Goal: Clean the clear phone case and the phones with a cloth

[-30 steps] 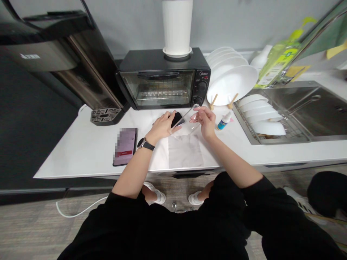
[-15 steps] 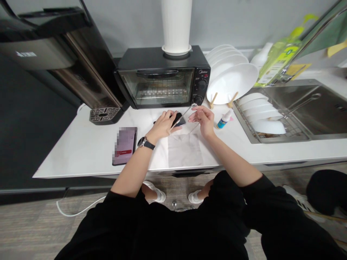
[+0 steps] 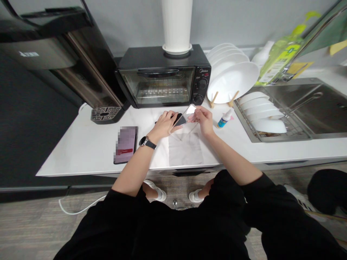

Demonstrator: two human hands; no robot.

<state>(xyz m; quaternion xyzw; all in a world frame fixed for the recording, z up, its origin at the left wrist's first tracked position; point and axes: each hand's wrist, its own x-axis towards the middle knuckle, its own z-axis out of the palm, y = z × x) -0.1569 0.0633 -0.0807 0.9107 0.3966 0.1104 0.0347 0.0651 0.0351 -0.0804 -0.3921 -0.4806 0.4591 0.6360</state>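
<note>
Phone (image 3: 179, 119) is under my left fingers (image 3: 166, 117), cloth (image 3: 185, 151) nearer me on the worktop (image 3: 81, 151), toaster oven (image 3: 151, 57) behind. The tablet (image 3: 127, 142) is off left, bottle (image 3: 222, 122) to the right. Plates (image 3: 233, 83) stand right of the oven, bowls (image 3: 267, 122) in the sink rack (image 3: 296, 136).

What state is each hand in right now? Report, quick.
Left hand: laid over the black object; whether its grip is closed cannot be told.
Right hand: closed, holding the clear piece by its edge.
</note>
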